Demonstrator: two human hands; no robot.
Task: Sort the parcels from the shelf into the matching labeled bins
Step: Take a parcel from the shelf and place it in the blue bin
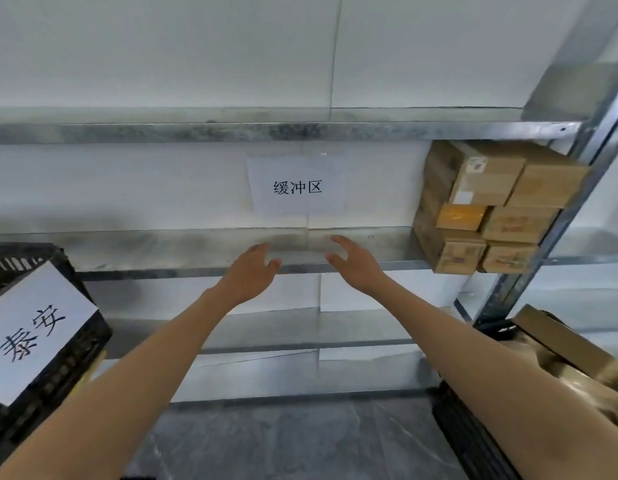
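Both arms reach toward the shelf (183, 249). Left hand (250, 271) and right hand (356, 263) hover over its front edge, palms facing, fingers loosely spread, holding nothing. Parcels (487, 206) are stacked at the shelf's right end, against the upright. Sign (297, 185) taped to the back wall. Labeled bin (41, 327) at left; another bin (473, 441), lower right, seems to hold boxes (560, 344), blurred.

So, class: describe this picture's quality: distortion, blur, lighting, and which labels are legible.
Head view: wide-angle lens tilts the shelf upright; left hand and right hand slightly blurred; wall sign legible, labels on the parcels too soft to read; lighting flat and even.
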